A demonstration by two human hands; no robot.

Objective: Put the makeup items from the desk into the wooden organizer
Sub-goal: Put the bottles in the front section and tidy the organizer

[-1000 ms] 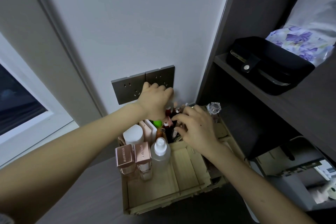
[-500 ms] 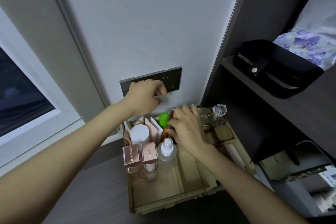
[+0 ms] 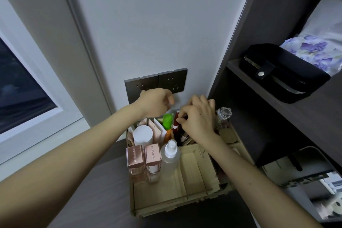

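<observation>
**Hand state.** The right hand (image 3: 199, 116) is held over the back middle compartment of the wooden organizer (image 3: 166, 207), its fingers bunched into a pinch among the slender sticks there. It is just beside the red tube (image 3: 175, 123); which item it grips cannot be told. The left hand (image 3: 154, 102) hangs above the organizer's back left corner, in front of the wall sockets (image 3: 157, 81). It is clenched, thumb out, with nothing seen in it.

**Change since 0.5 s ago.** The right hand then lay flatter and lower over the same compartment. It is now raised, so the red tube shows, and it hides the round gold compact that showed earlier. The left hand has stayed at the sockets (slightly lower against them).

**Containers.**
- The organizer stands at the back edge of the desk (image 3: 88, 200), against the wall.
- Its front left compartment holds two rose-capped bottles (image 3: 135, 155) and a clear spray bottle (image 3: 170, 155).
- Its back left compartment holds a white-capped jar (image 3: 142, 135) and pink packets (image 3: 153, 129), with a green-capped tube (image 3: 167, 121) beside them.
- At its back right corner stands a crystal-stoppered bottle (image 3: 224, 114).
- On the shelf to the right lies a black case (image 3: 283, 72), touching a floral cloth (image 3: 314, 50).
</observation>
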